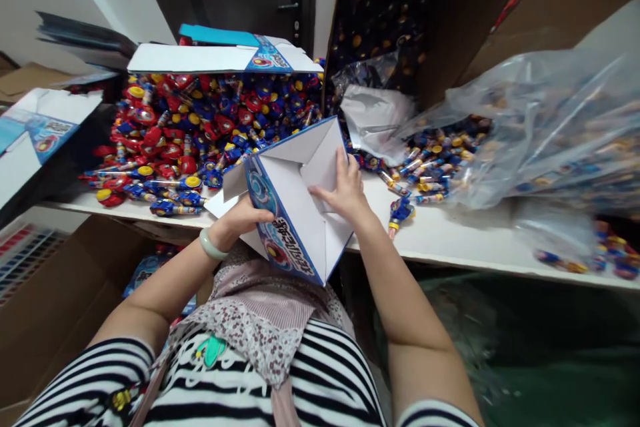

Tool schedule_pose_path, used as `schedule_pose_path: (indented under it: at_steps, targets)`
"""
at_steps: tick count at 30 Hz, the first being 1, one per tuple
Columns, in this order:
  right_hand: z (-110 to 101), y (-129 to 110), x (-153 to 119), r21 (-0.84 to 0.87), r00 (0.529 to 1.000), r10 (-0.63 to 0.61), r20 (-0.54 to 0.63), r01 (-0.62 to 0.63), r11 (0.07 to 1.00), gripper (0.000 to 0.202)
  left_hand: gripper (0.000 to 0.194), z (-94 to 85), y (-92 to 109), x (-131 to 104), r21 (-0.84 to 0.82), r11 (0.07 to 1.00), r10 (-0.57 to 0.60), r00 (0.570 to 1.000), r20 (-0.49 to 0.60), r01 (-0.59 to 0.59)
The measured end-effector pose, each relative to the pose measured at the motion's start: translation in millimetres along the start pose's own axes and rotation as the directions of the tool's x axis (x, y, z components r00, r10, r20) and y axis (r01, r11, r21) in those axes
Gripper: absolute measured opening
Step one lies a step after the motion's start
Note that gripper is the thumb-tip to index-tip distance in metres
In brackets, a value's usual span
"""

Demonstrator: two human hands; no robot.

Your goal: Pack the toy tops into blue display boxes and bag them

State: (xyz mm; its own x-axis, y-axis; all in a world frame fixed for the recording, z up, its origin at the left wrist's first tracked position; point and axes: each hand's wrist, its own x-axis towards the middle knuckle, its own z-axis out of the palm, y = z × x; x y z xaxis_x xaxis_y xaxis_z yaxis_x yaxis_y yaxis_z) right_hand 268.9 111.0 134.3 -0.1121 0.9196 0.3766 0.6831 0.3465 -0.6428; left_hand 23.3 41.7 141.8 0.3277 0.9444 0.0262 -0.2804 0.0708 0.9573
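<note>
Between my hands is a blue printed cardboard box point(287, 203), tilted, with its white inside facing up and its flaps partly folded. My left hand point(243, 219) grips the box's left side, thumb on the printed wall and fingers hidden behind it. Across the box, my right hand point(345, 190) has its thumb and fingers spread against the inner right wall. A large heap of red and blue toys point(185, 127) lies on the table just beyond the box. One blue toy point(400, 212) sits apart, right of my right forearm.
A flattened white box point(200, 59) lies on the heap, and another printed box point(40, 133) stands at left. Clear plastic bags point(525, 113) of small candy tubes fill the right side. Behind stands a large dark carton point(430, 7). The white table edge point(480, 265) runs before me.
</note>
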Motion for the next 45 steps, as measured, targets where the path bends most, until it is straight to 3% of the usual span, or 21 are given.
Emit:
schedule_pose_path:
  at_steps: [2,6,8,12,15,20,26,32,39,43,45]
  targets:
    - [2.7,-1.0,-2.6,-0.032,0.999,-0.024,-0.029,0.023,0.999,0.116,0.066,-5.8,-4.9,-1.6,0.004,1.0,-0.001,1.0,-0.008,0.001]
    - [-8.1,-6.5,-2.1,0.037,0.993,-0.1,0.056,0.098,0.995,0.105,0.058,-11.7,-9.5,-2.5,0.006,0.999,0.047,0.999,0.016,-0.047]
    - [-10.6,-13.0,0.0,0.07,0.997,-0.083,-0.003,0.083,0.994,0.102,0.054,-11.5,-9.3,-0.8,0.028,0.998,0.052,0.997,0.052,-0.053]
    - [-0.8,-26.1,8.6,0.036,0.993,-0.015,-0.12,0.02,0.999,0.118,0.061,-8.7,-6.2,4.8,0.097,0.994,0.041,0.998,0.038,-0.045]
    - [1.5,-26.6,15.0,-0.033,0.998,-0.019,-0.053,0.018,0.999,0.118,0.069,-10.0,-4.7,5.8,0.116,0.992,0.062,0.998,-0.025,-0.059]
    - [-15.0,-15.5,10.0,-0.042,0.985,-0.144,0.09,0.149,0.988,0.119,0.056,-12.6,-10.2,0.1,0.156,0.988,0.019,0.999,-0.03,-0.015]
    - [-25.1,-10.7,-6.1,-0.068,0.997,-0.083,0.005,0.083,0.994,0.12,0.061,1.5,-8.2,-1.1,0.202,0.979,0.006,1.0,0.015,-0.009]
    - [-42.3,-14.5,-2.3,0.093,0.99,-0.143,0.013,0.142,0.986,0.111,0.063,11.2,4.2,-6.0,0.297,0.954,0.011,0.998,0.067,-0.03]
    - [-27.5,-18.3,5.0,0.01,0.999,-0.019,-0.029,0.019,1.0,0.125,0.067,18.9,8.9,-9.3,0.389,0.921,-0.024,1.0,0.018,0.015]
    - [-33.3,-19.4,-1.6,0.115,0.988,-0.15,-0.047,0.155,0.981,0.107,0.056,16.3,14.1,-17.8,0.403,0.912,0.05,0.995,0.085,-0.08]
    - [-41.7,-23.6,-12.9,0.19,0.966,-0.186,-0.179,0.219,0.957,0.095,0.057,16.3,16.1,-23.7,0.402,0.908,0.055,0.984,0.171,-0.121]
